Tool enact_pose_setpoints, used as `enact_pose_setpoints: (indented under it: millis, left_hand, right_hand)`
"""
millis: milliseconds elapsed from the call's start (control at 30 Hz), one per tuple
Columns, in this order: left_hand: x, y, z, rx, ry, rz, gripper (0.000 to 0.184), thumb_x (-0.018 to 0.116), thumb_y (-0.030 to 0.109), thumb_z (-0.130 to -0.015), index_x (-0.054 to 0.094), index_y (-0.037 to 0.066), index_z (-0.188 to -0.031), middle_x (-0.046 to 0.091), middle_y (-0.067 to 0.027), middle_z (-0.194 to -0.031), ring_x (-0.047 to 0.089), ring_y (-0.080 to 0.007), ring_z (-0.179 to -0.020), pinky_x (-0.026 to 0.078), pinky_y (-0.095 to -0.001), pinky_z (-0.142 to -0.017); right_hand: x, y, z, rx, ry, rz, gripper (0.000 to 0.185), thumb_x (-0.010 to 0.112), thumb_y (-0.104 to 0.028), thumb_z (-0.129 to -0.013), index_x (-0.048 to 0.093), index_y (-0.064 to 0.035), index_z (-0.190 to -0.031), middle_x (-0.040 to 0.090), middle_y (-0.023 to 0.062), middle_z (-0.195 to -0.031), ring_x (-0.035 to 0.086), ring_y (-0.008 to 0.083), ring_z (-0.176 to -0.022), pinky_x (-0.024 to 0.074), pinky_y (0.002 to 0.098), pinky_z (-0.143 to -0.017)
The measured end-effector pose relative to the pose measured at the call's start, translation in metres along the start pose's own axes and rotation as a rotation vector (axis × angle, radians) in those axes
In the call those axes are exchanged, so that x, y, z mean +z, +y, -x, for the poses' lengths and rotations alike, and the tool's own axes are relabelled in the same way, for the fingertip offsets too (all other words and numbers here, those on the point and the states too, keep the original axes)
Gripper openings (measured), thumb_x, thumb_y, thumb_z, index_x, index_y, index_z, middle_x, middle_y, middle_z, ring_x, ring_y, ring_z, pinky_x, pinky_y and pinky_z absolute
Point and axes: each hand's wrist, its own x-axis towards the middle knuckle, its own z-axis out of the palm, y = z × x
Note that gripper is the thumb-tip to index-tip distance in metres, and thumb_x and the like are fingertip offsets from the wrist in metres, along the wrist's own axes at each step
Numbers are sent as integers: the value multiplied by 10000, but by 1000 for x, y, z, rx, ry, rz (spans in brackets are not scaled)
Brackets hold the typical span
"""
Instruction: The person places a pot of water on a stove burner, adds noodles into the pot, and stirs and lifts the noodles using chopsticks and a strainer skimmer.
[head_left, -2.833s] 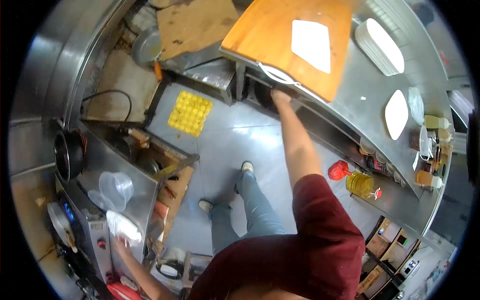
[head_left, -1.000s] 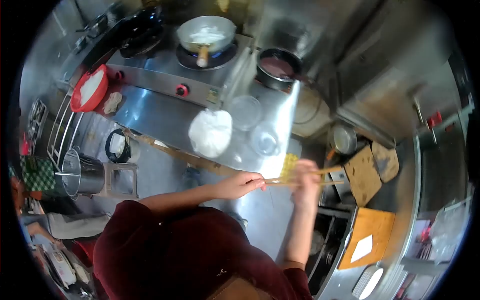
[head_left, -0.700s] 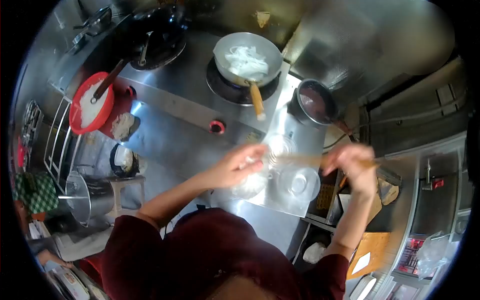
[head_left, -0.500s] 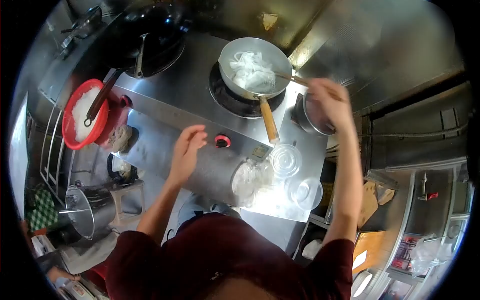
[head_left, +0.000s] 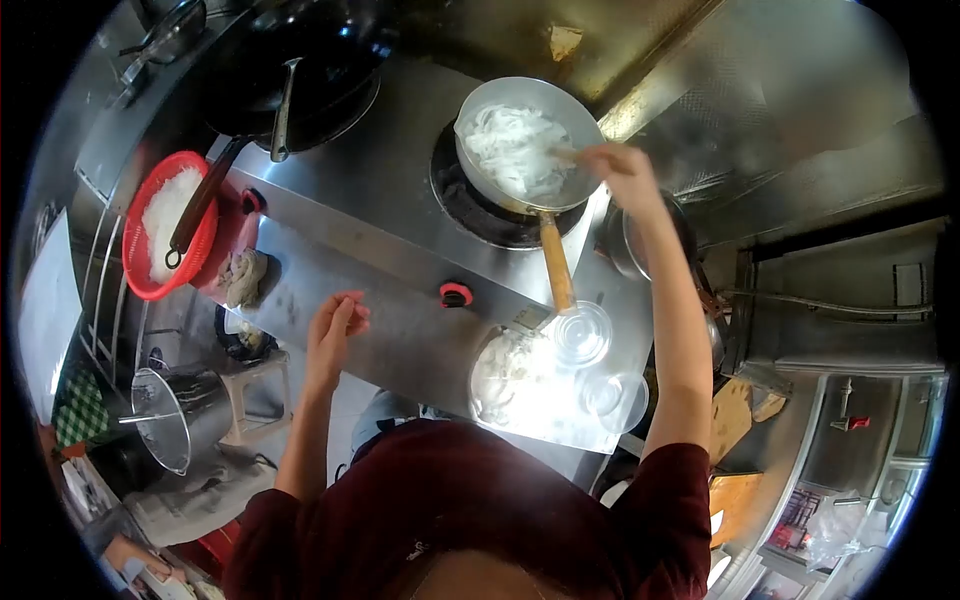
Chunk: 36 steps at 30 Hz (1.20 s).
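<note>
My right hand (head_left: 622, 170) is closed on wooden chopsticks (head_left: 566, 154), blurred by motion, their tips among the white noodles (head_left: 512, 148). The noodles lie in a pale metal saucepan (head_left: 585, 108) with a wooden handle (head_left: 557, 262) that points toward me. Under the pan is a black burner (head_left: 458, 205), and the pan sits off its centre. Over the steel counter, left of a red-and-black knob (head_left: 455, 295), my left hand (head_left: 338, 325) hovers with loosely curled fingers and nothing visible in it.
A black wok (head_left: 235, 95) with a ladle (head_left: 285, 110) stands at the far left. A red basket (head_left: 138, 275) of white food and a rag (head_left: 243, 278) lie before it. Clear plastic containers (head_left: 582, 335) and a bag (head_left: 505, 378) are at the right; a dark-sided pot (head_left: 628, 245) stands beside the burner.
My right hand has moved left and up over the pan's edge, and the noodles have shifted. My left hand has moved down and left, its fingers more curled.
</note>
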Motion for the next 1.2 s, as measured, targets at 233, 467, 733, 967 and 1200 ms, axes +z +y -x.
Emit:
enact_pose_setpoints:
  millis: [233, 467, 733, 967, 1200]
  left_hand:
    - [5, -11, 3, -7, -43, -3, 247, 426, 196, -911, 540, 10, -1025, 568, -32, -831, 528, -87, -754, 432, -217, -696]
    - [9, -15, 9, -34, -66, 2, 245, 430, 196, -908, 542, 8, -1017, 563, -34, -840, 531, -98, -771, 435, -227, -705]
    - [9, -17, 9, -42, -75, 3, 251, 435, 196, -906, 551, -3, -1007, 569, -31, -822, 534, -93, -748, 437, -211, -698]
    - [3, -15, 8, -93, -65, 23, 253, 430, 200, -910, 555, 1, -1004, 565, -28, -831, 528, -86, -748, 433, -205, -693]
    - [5, -14, 4, -104, -90, -11, 247, 436, 208, -908, 560, 12, -991, 566, -30, -830, 526, -87, -741, 427, -202, -678]
  right_hand:
    - [-13, -43, 32, 110, -125, -73, 141, 585, -41, -784, 622, 32, -899, 633, 80, -772, 557, 108, -717, 448, 243, -640]
    - [-7, -22, 9, 135, -11, -223, 155, 576, -106, -807, 630, 10, -894, 625, 69, -746, 539, 114, -660, 427, 235, -605]
    - [37, -26, -12, -100, -2, 0, 149, 574, -77, -793, 632, 0, -906, 630, 99, -757, 572, 152, -674, 446, 277, -618]
    - [39, -23, 2, -80, -56, -45, 155, 563, -56, -800, 626, 7, -927, 637, 113, -760, 583, 146, -640, 457, 233, -584]
    - [-2, -49, 30, 107, -144, -74, 161, 563, -75, -804, 631, 21, -914, 614, 56, -696, 539, 86, -630, 435, 223, -568]
